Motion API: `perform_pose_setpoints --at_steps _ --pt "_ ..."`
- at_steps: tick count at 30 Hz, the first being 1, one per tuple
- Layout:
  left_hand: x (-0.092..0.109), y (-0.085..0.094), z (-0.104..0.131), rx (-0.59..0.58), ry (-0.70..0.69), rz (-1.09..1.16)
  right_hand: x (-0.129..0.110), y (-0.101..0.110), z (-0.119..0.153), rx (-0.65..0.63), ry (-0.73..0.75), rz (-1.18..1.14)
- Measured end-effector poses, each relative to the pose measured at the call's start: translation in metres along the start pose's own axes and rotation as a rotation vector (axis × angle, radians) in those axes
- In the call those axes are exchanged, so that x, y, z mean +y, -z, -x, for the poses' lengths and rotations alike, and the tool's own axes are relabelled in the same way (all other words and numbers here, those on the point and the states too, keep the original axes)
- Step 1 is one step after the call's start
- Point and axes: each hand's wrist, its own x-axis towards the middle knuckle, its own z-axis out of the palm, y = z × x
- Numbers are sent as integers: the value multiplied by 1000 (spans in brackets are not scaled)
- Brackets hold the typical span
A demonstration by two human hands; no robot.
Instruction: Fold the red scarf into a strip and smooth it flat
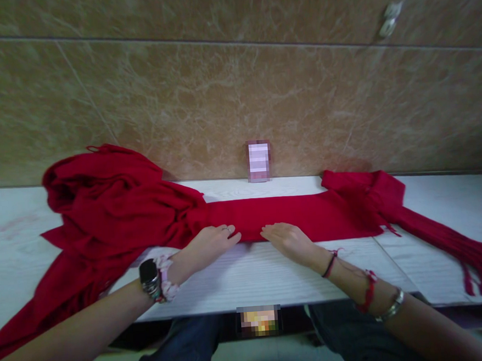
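Note:
A red cloth (pixel 276 214) lies as a flat, narrow strip across the white table, with its near edge under my hands. At its left it meets a large crumpled heap of red fabric (pixel 115 211); at its right is a smaller folded bunch (pixel 374 190) with a fringed tail (pixel 473 258). My left hand (pixel 216 240) rests on the strip's near edge, fingers extended and holding nothing. Just to the right, my right hand (pixel 288 237) lies on the same edge, its fingers stretched flat and pointing left. A gap of red cloth shows between the two hands.
Behind the white table (pixel 215 287) rises a brown marbled wall (pixel 203 106). A small blurred-out rectangular item (pixel 258 161) stands against it. Another blurred-out rectangle (pixel 259 320) is below the table's front edge, between my legs. A whitish fitting (pixel 390 19) is on the wall at upper right.

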Motion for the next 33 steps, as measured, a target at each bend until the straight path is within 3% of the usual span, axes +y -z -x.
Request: perform_pose_setpoints --at_steps 5,12,17,19,21,25,28,30,33 --pt "-2 10 0 -79 -84 80 1 5 6 -77 16 -129" --pt "-16 20 -7 -175 -92 253 -2 23 7 -181 -16 -293" --pt "-7 4 -32 -19 85 339 -5 23 8 -193 -16 -274" --pt "-1 -9 -38 -34 198 396 -3 21 9 -189 -8 -261" --pt "4 -19 -39 -118 283 459 1 21 8 -143 -74 -211" --pt "4 -25 -36 -194 315 539 14 25 7 -5 -443 -10" --pt "3 -23 -35 -214 355 557 21 24 10 -154 -554 38" --pt "3 -22 -35 -221 385 546 22 22 16 -280 -546 19" --pt "1 -24 -34 -229 391 523 24 19 22 -338 -529 2"
